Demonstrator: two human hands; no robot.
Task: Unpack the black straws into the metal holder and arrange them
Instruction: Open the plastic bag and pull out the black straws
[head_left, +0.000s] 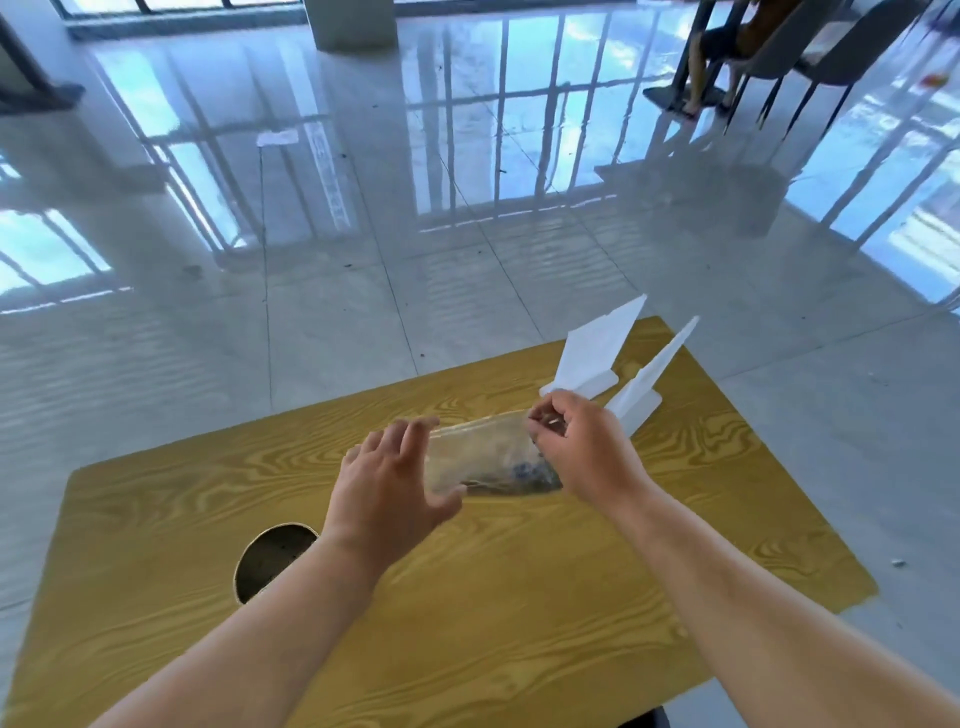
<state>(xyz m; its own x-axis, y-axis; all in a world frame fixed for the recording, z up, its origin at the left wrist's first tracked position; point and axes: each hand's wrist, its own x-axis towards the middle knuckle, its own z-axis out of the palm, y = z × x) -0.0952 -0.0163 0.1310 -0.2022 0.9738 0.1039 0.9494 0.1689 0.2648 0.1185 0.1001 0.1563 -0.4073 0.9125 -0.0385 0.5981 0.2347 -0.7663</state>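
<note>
Pinching clear packet (488, 457), right-hand (576, 447) grip.

a yellow wood-grain table (467, 597) stands on glossy grey floor tiles (311, 312). on it: two white paper planes (597, 358) at the far edge, a round metal holder (270, 561) near left.

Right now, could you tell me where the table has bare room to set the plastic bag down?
The table is bare along the near edge between the two forearms and across its left part beyond the metal holder. The right edge past the right hand is free too. The far corner is crowded by two white paper pieces. The left hand hovers over the middle, beside the bag.
</note>
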